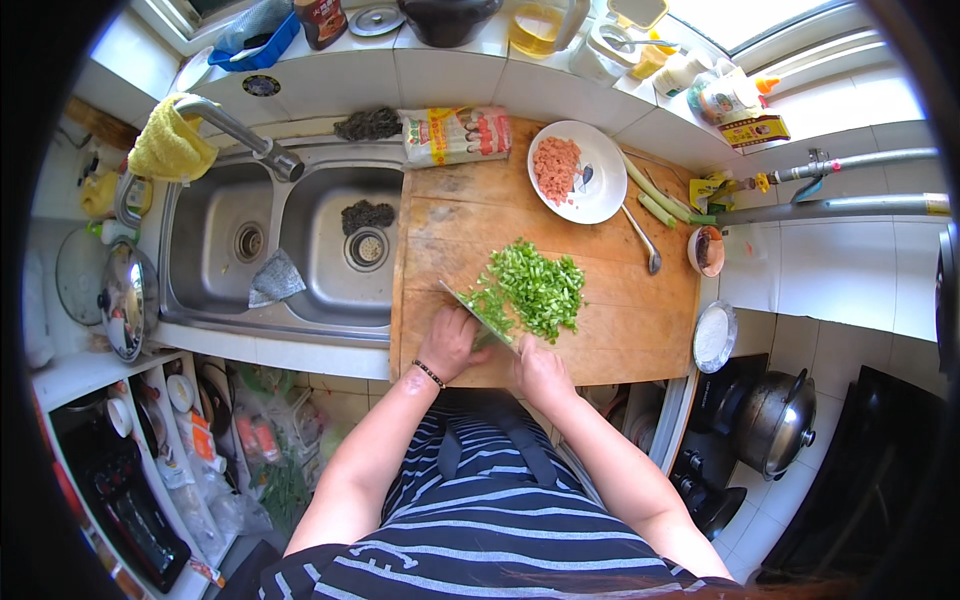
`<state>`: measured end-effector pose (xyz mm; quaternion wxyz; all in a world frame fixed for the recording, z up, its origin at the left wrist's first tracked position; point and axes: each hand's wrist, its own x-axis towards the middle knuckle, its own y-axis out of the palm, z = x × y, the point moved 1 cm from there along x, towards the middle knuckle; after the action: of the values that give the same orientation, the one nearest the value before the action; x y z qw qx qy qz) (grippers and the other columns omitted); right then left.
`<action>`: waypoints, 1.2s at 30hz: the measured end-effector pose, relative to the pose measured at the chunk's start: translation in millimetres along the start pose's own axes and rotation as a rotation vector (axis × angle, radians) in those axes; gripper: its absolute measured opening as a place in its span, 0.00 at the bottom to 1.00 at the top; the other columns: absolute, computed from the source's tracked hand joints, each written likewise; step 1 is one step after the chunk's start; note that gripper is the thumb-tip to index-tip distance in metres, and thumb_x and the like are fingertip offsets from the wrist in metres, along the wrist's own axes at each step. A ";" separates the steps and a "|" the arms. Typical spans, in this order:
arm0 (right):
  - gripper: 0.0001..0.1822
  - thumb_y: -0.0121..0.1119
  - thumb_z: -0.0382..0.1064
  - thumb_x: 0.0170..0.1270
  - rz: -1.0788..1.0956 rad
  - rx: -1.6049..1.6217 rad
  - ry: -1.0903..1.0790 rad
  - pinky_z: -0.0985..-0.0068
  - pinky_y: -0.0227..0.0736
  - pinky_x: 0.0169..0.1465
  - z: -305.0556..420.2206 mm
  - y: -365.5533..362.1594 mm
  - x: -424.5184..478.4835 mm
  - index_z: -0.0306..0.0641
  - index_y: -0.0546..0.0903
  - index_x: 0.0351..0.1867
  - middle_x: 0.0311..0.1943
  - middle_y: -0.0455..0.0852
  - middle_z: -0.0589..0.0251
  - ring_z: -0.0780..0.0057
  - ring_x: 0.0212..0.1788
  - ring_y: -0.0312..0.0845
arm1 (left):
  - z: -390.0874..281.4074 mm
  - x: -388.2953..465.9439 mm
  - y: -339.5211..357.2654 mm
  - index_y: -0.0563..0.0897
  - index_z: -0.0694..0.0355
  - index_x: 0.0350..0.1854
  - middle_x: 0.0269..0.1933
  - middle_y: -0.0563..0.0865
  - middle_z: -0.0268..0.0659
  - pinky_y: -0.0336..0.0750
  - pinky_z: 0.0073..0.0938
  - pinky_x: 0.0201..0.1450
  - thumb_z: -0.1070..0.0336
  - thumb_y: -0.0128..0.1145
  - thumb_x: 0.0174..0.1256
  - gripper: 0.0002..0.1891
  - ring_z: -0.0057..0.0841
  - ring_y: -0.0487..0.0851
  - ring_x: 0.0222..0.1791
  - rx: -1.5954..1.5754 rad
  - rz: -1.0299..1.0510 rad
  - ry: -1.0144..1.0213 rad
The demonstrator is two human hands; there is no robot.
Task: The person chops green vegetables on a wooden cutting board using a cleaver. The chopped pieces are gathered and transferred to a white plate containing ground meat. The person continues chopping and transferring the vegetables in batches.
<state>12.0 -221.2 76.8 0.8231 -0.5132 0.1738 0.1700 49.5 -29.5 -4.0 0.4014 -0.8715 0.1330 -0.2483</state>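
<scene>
My right hand (544, 373) grips the handle of a kitchen knife (480, 319), whose blade slants across the front of a wooden cutting board (630, 330). My left hand (448, 346), with a beaded bracelet at the wrist, is curled close against the blade's left side. Its fingers hold green vegetable stalks (482, 339), mostly hidden by the hand and the blade. To the right of the knife lies a heap of chopped greens (536, 289), apparently scallion or a similar stalk, with finer bits beside the blade.
Behind the heap stands a white plate (604, 184) with minced meat (555, 166). A metal spoon (651, 255), whole scallion stalks (652, 191) and a small bowl (706, 251) are to its right. A double steel sink (225, 217) adjoins on the left; a lidded pot (772, 424) stands right.
</scene>
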 end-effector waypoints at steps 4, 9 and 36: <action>0.08 0.50 0.34 0.69 -0.017 0.014 -0.024 0.39 0.77 0.43 -4.7 -0.3 3.1 0.34 0.72 0.45 0.28 0.86 0.35 0.32 0.34 0.84 | -3.3 6.3 -8.1 0.82 0.61 0.49 0.47 0.79 0.45 0.74 0.43 0.51 0.52 0.77 0.49 0.28 0.46 0.78 0.47 -0.029 -0.092 0.075; 0.08 0.51 0.34 0.69 -0.040 0.054 -0.045 0.39 0.77 0.43 -1.4 -7.3 0.2 0.34 0.71 0.45 0.29 0.86 0.36 0.31 0.34 0.84 | 1.0 -5.2 -22.0 0.82 0.59 0.45 0.50 0.79 0.46 0.74 0.45 0.55 0.58 0.73 0.52 0.20 0.46 0.78 0.50 -0.174 -0.216 0.011; 0.07 0.52 0.33 0.71 -0.050 0.024 -0.026 0.41 0.76 0.39 31.6 -37.7 -31.4 0.32 0.69 0.42 0.27 0.86 0.37 0.33 0.32 0.83 | -0.2 -7.7 -23.1 0.83 0.59 0.45 0.53 0.79 0.45 0.75 0.47 0.58 0.62 0.74 0.46 0.22 0.46 0.78 0.54 -0.071 -0.037 0.091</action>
<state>5.1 -211.4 133.9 0.8355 -0.5051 0.1522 0.1539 43.6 -11.5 11.3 0.3592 -0.8753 0.1436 -0.2903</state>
